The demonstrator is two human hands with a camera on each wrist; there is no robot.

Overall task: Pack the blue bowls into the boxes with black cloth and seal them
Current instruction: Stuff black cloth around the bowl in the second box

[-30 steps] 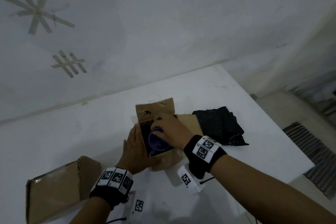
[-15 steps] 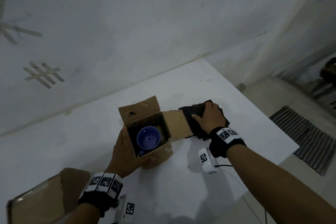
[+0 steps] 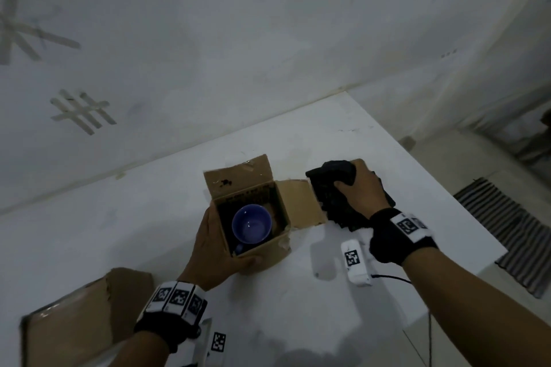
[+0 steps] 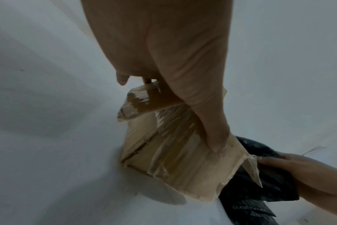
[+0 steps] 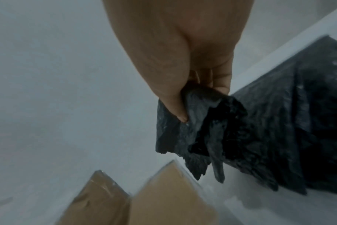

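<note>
An open cardboard box (image 3: 277, 250) stands on the white table (image 3: 298, 322), its flaps spread back and right. A blue bowl (image 3: 252, 223) sits upright inside it on a dark lining. My left hand (image 3: 214, 244) holds the box's left side, with the thumb pressed on the front wall (image 4: 173, 159). To the right of the box, my right hand (image 3: 360, 188) grips a bunched piece of black cloth (image 3: 331, 179) between thumb and fingers (image 5: 175, 106). That piece is raised off the pile of black cloth (image 5: 298, 121) lying beside the right flap.
A second, taped cardboard box (image 3: 68, 328) lies at the lower left near my left wrist. The table's right edge (image 3: 447, 188) runs close behind the cloth pile, with a striped mat (image 3: 507, 232) on the floor beyond. A white wall stands behind the table.
My right hand let go of the bowl in the box, moved right to the cloth pile and has now bunched up a piece. My left hand stays on the box.
</note>
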